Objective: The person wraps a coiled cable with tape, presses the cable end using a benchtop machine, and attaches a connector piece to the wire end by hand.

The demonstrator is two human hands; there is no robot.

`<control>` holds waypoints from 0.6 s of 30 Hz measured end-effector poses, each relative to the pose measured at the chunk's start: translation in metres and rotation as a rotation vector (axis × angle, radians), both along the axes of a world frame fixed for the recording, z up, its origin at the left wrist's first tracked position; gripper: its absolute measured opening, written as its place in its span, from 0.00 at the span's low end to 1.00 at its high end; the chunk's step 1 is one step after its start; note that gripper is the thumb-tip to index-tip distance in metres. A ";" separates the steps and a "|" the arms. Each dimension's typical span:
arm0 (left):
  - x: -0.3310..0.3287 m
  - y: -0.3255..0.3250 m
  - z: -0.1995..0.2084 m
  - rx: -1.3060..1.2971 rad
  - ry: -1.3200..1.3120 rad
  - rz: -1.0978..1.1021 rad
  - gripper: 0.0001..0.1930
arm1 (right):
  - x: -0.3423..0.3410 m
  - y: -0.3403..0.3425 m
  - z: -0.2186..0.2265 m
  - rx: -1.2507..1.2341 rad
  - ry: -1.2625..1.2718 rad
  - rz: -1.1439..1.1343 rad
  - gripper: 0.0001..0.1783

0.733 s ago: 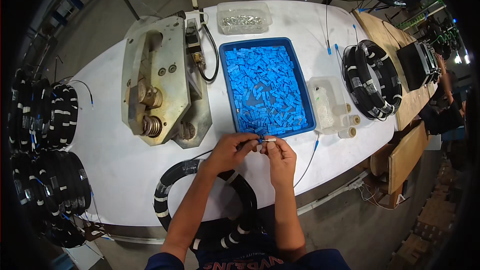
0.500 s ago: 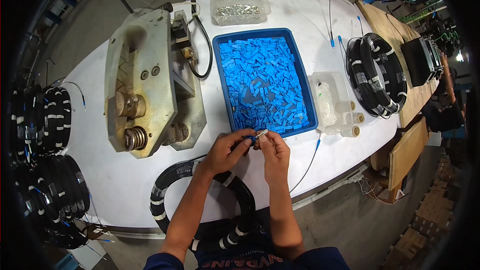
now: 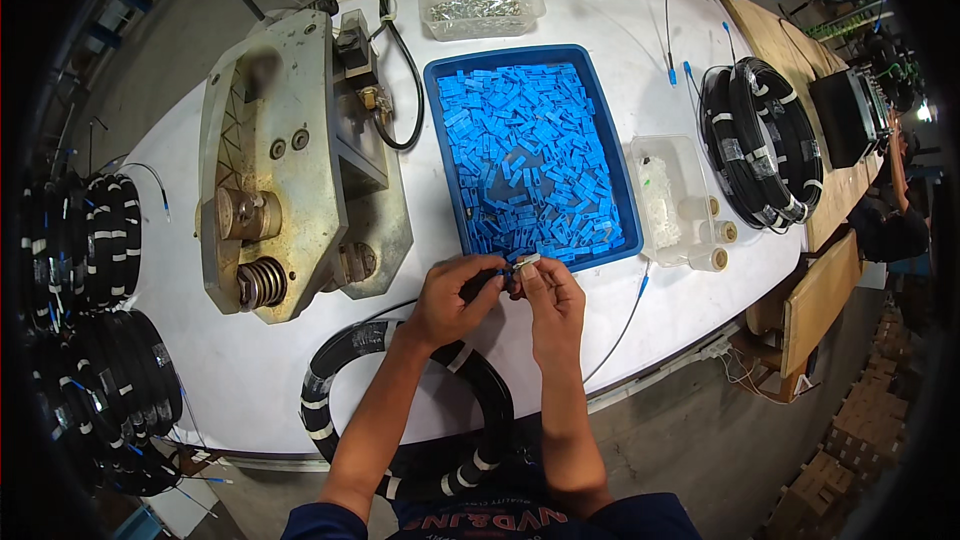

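My two hands meet just over the near edge of a blue tray heaped with small blue plastic connector housings. My left hand is closed, its thumb and forefinger pinching a small blue connector piece mostly hidden by the fingers. Between the thumb and fingers of my right hand is a small white piece, held against the blue one; its exact kind is too small to tell. A black cable coil bound with white tape lies below my forearms at the table's near edge.
A heavy metal press stands left of the tray. Behind is a clear tub of small metal parts; right, another clear tub beside small round containers. Black cable coils lie farther right, others at far left.
Both hands stay together in nearly the same pinch. The view has shifted slightly, and the white piece sits a little farther right between the right fingers.
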State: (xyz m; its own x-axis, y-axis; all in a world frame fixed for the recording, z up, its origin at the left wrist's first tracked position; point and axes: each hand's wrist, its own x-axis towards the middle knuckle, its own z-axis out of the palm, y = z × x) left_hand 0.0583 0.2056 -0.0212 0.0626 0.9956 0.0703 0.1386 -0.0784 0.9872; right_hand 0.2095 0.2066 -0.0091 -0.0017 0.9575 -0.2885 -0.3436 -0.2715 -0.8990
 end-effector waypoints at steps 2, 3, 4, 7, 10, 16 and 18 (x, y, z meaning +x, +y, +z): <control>0.000 0.001 0.002 -0.012 -0.033 0.009 0.10 | 0.001 0.000 0.002 0.008 0.000 0.008 0.08; 0.000 0.002 0.004 0.048 0.015 0.028 0.09 | 0.005 0.001 0.005 0.015 -0.092 0.058 0.07; 0.000 0.003 0.006 0.107 0.062 0.047 0.09 | 0.008 0.003 0.009 0.020 -0.185 0.108 0.06; -0.007 0.003 0.009 0.021 0.137 0.077 0.07 | 0.010 0.017 0.023 0.358 -0.817 0.126 0.06; -0.008 0.004 0.007 0.029 0.109 0.176 0.06 | 0.000 0.034 0.023 0.532 -0.950 0.129 0.10; -0.004 0.008 0.004 0.113 0.175 0.247 0.07 | -0.020 0.047 -0.005 0.523 -1.144 0.236 0.18; -0.004 0.009 0.005 0.120 0.186 0.233 0.07 | -0.022 0.047 -0.010 0.505 -1.212 0.234 0.19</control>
